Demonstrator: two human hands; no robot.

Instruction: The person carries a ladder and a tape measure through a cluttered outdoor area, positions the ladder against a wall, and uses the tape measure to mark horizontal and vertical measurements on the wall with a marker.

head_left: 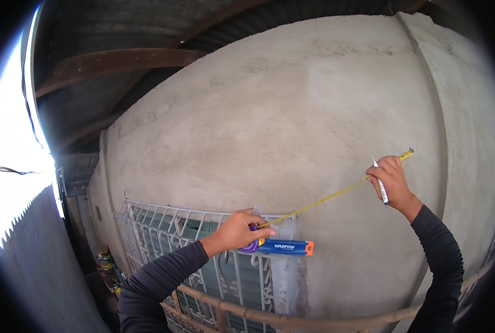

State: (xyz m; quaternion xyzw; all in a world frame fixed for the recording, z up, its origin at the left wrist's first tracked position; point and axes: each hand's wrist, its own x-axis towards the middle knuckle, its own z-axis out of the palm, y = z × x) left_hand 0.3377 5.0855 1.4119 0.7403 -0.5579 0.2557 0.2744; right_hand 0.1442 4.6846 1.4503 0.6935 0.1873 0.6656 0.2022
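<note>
Left hand gripping purple tape case, yellow blade out

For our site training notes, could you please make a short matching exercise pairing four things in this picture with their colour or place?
Things:
1. tape measure blade
2. spirit level
3. white marker pen
4. window grille

Descriptions:
A. white metal, at the lower left of the plastered wall
B. blue with an orange end cap, against the wall by the left hand
C. yellow, stretched between the two hands
D. gripped in the right hand together with the tape's end

Pairs: 1-C, 2-B, 3-D, 4-A
</note>
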